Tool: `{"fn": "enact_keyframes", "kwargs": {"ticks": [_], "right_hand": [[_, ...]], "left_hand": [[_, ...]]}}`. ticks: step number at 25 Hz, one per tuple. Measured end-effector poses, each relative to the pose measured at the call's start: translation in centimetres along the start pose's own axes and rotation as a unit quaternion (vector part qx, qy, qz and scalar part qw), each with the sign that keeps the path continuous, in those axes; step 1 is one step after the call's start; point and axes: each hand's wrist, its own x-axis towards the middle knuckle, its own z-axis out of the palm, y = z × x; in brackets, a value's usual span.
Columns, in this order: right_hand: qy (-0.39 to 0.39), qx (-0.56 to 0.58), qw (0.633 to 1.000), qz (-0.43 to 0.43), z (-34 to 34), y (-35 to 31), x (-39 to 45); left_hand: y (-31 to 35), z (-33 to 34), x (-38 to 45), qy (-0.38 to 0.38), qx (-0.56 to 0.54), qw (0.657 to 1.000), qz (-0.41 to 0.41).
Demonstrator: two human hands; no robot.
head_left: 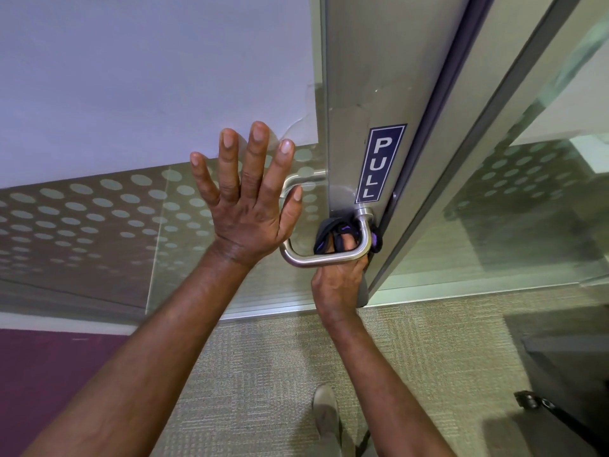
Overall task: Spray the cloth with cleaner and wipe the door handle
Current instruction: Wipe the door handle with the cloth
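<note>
The metal door handle (324, 258) is a bent steel lever on the door's silver stile, just below a blue PULL sign. My right hand (339, 285) comes up from beneath it, fingers pushed through the handle's loop, holding a dark cloth with purple trim (326, 234) against the handle near its base. My left hand (245, 199) is flat with fingers spread, palm against the glass panel left of the handle; it holds nothing. No spray bottle is in view.
The glass door (372, 77) stands ajar, with a second glass panel (534, 199) to its right. Frosted dots cover the lower glass. A shoe (324, 410) stands on the beige carpet below; a dark object (540, 404) lies at lower right.
</note>
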Motion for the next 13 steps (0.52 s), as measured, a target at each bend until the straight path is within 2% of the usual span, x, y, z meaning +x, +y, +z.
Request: {"fn": "enact_keyframes", "kwargs": {"ticks": [13], "right_hand": [[-0.089, -0.014, 0.995, 0.043, 2.0, 1.5, -3.8]], "left_hand": [[0.1, -0.3, 0.1, -0.008, 0.002, 1.000, -0.002]]}}
